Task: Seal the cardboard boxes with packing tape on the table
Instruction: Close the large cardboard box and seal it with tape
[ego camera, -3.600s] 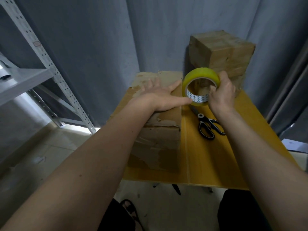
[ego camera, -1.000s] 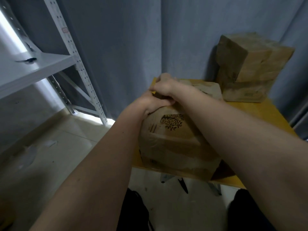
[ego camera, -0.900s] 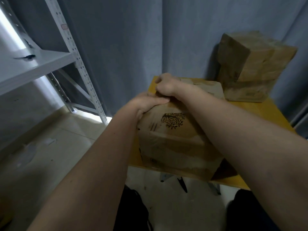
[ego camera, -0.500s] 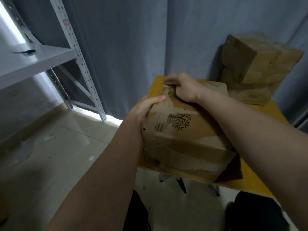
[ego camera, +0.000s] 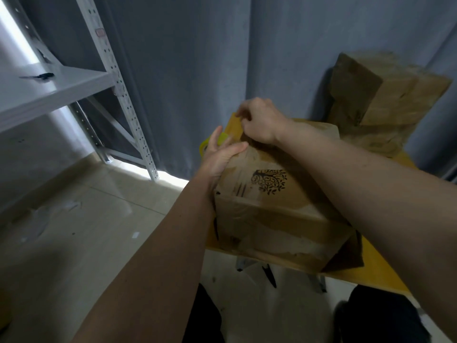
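Cardboard box (ego camera: 277, 206), worn and stamped with a black tree emblem (ego camera: 269, 181), sits at the near left corner of a yellow desk (ego camera: 376, 268), its near edge overhanging the desk's rim. The left hand (ego camera: 220, 157) grips the box's far left top corner, thumb laid across the top, with a yellow roll of packing tape (ego camera: 210, 143) partly hidden behind its fingers. The right hand (ego camera: 259, 122) reaches over the box and pinches a brown strip (ego camera: 235, 125) at the far edge, fingers curled. More stacked boxes (ego camera: 378, 100) stand at the desk's far right against a grey curtain (ego camera: 210, 58). A white metal shelf rack (ego camera: 74, 82) stands to the left on the tiled floor (ego camera: 86, 219).
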A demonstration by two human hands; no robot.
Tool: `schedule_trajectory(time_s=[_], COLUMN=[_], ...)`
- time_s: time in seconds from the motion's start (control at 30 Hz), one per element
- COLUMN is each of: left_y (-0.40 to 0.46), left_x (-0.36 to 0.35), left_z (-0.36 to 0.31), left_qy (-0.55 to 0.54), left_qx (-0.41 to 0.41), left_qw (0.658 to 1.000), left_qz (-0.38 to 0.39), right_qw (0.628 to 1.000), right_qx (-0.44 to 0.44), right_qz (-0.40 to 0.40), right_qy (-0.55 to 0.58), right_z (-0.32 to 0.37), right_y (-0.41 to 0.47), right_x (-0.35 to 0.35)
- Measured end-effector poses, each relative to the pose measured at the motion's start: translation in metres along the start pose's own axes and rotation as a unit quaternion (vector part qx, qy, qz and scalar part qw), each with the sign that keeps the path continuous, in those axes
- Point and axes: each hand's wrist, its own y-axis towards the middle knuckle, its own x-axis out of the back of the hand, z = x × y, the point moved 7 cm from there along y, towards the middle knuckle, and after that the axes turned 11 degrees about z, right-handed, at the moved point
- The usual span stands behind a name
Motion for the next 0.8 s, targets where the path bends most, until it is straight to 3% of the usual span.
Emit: schedule_trajectory(time_s=[0.37,0.6,0.8], left_y=[0.014,0.019,0.022], left_x=[0.001,0.0,0.001], left_z=[0.003,0.006,0.007], left_qy=[-0.009,0.014,0.047], left_qx=[-0.02,-0.027,-0.009], left_qw=[1.0,1.0,0.999], left_qz=[0.018,-0.005,-0.014], right_qw=[0.975,0.966,0.983], right_qx=[-0.039,-0.058,-0.023], right_qz=[0.214,0.253,0.18], right_qy=[0.034,0.023,-0.006], right_z=[0.016,0.02,0.024], right_y=[0.062,0.068,0.069], right_x=[-0.049,-0.05,-0.043])
